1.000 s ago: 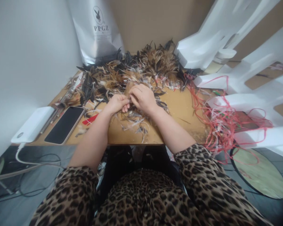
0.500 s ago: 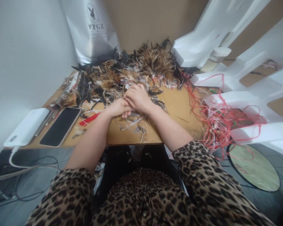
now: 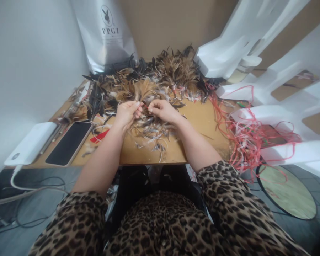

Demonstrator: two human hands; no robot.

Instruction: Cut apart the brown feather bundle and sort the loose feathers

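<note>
Head view: our left hand pinches a brown feather tuft over the desk, at the near side of the feather pile; just right, our right hand pinches a red strand.

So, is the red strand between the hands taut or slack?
Seemingly taut: the red strand runs straight from the left hand to the right hand with no visible sag, though it shows small.
</note>
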